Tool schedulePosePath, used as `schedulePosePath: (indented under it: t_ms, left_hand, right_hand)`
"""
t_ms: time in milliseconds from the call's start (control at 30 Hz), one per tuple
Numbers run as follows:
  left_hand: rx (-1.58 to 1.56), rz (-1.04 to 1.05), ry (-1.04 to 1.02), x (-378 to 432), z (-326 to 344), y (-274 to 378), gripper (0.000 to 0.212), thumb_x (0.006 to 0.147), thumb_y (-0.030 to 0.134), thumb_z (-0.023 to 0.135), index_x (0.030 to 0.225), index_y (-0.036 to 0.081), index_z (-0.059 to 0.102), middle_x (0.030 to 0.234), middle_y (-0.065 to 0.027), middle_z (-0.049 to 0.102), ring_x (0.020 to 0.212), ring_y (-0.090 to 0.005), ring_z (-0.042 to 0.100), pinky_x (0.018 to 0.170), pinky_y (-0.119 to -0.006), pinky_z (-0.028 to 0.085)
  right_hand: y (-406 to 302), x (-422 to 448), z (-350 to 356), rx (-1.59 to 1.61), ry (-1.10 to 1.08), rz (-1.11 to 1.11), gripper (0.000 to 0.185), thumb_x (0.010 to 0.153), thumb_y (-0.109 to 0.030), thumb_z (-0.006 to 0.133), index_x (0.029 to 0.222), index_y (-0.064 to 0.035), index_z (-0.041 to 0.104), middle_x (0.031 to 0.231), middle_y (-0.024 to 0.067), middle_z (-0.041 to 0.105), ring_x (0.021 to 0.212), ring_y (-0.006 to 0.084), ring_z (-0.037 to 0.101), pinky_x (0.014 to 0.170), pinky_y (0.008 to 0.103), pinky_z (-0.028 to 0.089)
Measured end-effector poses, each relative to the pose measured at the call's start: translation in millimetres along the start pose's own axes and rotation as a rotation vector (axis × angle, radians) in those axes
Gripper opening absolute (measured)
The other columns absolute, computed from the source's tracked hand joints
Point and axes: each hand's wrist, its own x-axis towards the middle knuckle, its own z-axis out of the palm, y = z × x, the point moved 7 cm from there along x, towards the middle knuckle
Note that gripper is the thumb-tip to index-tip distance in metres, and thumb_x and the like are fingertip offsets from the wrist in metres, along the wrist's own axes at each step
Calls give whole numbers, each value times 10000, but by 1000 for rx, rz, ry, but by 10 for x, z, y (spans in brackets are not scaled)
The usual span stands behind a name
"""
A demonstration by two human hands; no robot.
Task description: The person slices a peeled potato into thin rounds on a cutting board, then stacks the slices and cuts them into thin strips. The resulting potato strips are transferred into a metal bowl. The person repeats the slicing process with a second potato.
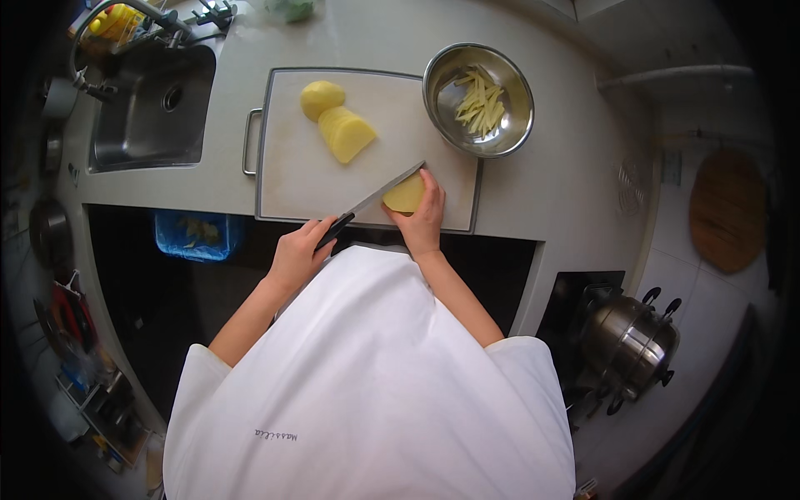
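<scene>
My left hand (299, 253) grips the black handle of a kitchen knife (382, 191), whose blade slants up to the right across the cutting board (284, 187). Along the blade's right side lies a piece of peeled potato (405, 195). Fingers and thumb of my right hand (425, 212) hold that piece against the board from its right and near sides. Farther up the board rest a rounded potato piece (322, 100) and, touching it, a leaning row of potato slices (345, 134). Whether the blade has entered the held piece I cannot tell.
A steel bowl (431, 109) with potato strips (480, 103) overlaps the board's upper right corner. At left is a steel sink (147, 119) with a faucet (84, 81). A blue-lined bin (197, 234) holding peelings sits below the counter edge. A steel steamer pot (631, 347) stands at right.
</scene>
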Motion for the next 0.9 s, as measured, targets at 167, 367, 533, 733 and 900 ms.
schedulePosePath:
  t_ms: [167, 367, 533, 733, 900]
  left_hand:
    - [28, 15, -22, 41, 56, -88, 380, 885, 107, 689, 1238, 46, 563, 960, -150, 653, 802, -365, 664, 688, -429, 541]
    - [224, 89, -130, 123, 81, -46, 373, 912, 165, 682, 1238, 50, 545, 901, -140, 631, 752, -348, 650, 641, -432, 526]
    - [255, 124, -74, 206, 16, -20, 357, 931, 208, 684, 1239, 75, 564, 836, -109, 604, 666, -319, 630, 583, -406, 514]
    - [326, 141, -53, 193, -77, 261, 371, 926, 190, 689, 1262, 90, 568, 793, -98, 571, 619, -287, 614, 543, -387, 503]
    - [363, 150, -77, 210, -106, 361, 353, 940, 223, 677, 1238, 68, 568, 783, -91, 567, 596, -273, 611, 523, -370, 501]
  right_hand:
    - [-78, -104, -266, -84, 97, -228, 651, 762, -160, 832, 1329, -50, 531, 1386, 131, 526, 1276, 351, 496, 1061, 442, 445]
    - [-148, -55, -276, -138, 88, -390, 228, 865, -55, 714, 1092, -47, 707, 1193, 58, 666, 1148, 264, 614, 952, 365, 535]
    - [-171, -42, -255, -198, 90, -438, 254, 853, -61, 716, 1107, -60, 709, 1195, 52, 665, 1137, 245, 617, 941, 353, 536]
    - [-171, -8, -248, -233, 72, -451, 320, 838, -76, 706, 1157, -49, 695, 1210, 71, 650, 1134, 244, 612, 958, 368, 526]
    - [-87, 13, -228, -203, 67, -475, 343, 821, -73, 712, 1163, -47, 691, 1215, 71, 642, 1137, 243, 606, 956, 367, 524]
